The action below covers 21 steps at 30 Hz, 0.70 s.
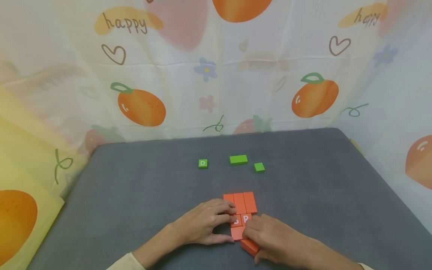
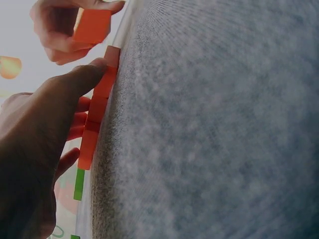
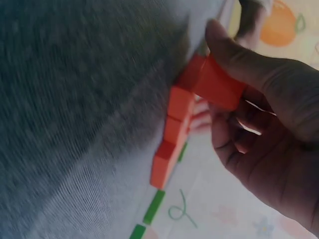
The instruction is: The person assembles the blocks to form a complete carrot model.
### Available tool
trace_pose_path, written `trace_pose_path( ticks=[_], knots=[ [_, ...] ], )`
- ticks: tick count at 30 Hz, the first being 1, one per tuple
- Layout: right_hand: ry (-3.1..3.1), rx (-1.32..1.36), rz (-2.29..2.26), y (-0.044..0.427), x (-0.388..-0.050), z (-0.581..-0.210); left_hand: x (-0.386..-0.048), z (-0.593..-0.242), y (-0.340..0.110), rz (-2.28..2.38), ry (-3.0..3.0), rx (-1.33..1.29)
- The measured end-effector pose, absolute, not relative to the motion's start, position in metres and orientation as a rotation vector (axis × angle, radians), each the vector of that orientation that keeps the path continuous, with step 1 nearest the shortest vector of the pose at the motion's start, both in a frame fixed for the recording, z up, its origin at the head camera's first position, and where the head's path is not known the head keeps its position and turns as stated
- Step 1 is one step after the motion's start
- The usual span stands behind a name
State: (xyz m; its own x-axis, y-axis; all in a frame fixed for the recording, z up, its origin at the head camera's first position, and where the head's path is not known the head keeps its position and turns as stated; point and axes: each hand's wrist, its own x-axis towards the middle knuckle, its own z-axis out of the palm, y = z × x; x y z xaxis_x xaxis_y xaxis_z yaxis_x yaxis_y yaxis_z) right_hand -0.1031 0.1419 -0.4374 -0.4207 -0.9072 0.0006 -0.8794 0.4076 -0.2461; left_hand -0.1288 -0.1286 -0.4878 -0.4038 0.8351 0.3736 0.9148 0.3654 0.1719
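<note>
Several orange-red blocks (image 1: 240,204) lie packed together flat on the grey table. Three long ones form the far rows; nearer stand two small lettered ones, a white R (image 1: 246,217) plain and the other letter partly covered by a finger. Another long block (image 1: 236,233) lies crosswise in front. My left hand (image 1: 204,223) rests along the group's left side, fingers extended onto its edge and thumb touching the front block. With thumb and fingers my right hand (image 1: 278,240) pinches a separate orange-red block (image 3: 222,85), held tilted above the table at the group's near right corner.
Behind the group lie a small green block with a white D (image 1: 203,164), a longer green block (image 1: 238,160) and a small plain green block (image 1: 259,167). A fruit-print curtain (image 1: 222,86) hangs along the back and sides of the grey table (image 1: 135,180).
</note>
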Motion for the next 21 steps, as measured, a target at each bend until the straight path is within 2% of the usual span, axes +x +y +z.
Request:
trace_pose_path(
  ticks=[5, 11, 21],
  knots=[
    [2.571, -1.851, -0.300, 0.1358, -0.0989, -0.4469, -0.1300, -0.4894, -0.1287, -0.513, -2.378, -1.581],
    [2.616, -1.796, -0.422, 0.1359, -0.0949, -0.4484, -0.1296, -0.4889, -0.1290, -0.536, -2.414, -1.579],
    [2.707, -1.743, -0.323, 0.1368, -0.0946, -0.4434, -0.1299, -0.4870, -0.1307, -0.533, -2.441, -1.603]
  ],
)
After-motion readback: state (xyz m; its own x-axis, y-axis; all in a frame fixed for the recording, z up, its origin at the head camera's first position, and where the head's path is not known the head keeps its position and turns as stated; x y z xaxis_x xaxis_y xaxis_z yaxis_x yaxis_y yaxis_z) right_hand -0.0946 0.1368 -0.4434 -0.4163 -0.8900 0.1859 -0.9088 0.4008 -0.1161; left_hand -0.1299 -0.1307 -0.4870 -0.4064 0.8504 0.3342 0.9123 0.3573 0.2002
